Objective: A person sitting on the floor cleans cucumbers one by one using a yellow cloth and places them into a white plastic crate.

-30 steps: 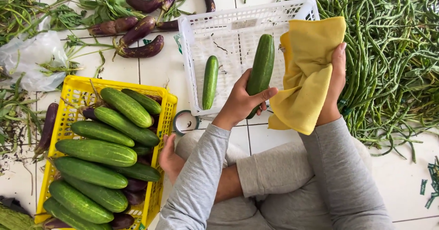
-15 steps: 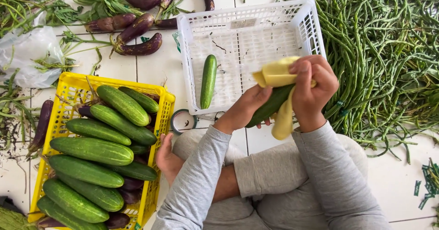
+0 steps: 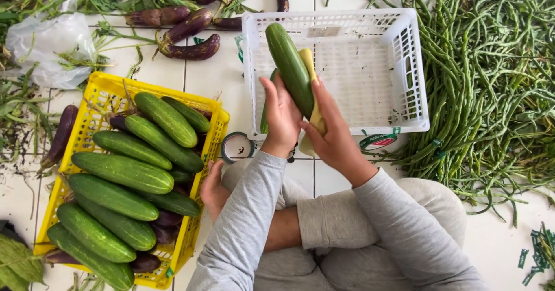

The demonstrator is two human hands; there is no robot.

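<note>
My left hand and my right hand together hold a long green cucumber upright over the white plastic crate. A folded yellow cloth is pressed against the cucumber's right side under my right hand. Another cucumber lies in the crate, mostly hidden behind my left hand. A yellow crate at the left is piled with several cucumbers and a few purple eggplants underneath.
Purple eggplants lie on the tiled floor behind the crates. A heap of long green beans fills the right side. A clear plastic bag sits at the far left. A tape roll rests by my knee.
The yellow cloth went from spread out to folded tight against the cucumber. The cucumber was drawn toward my lap, then raised upright over the white crate.
</note>
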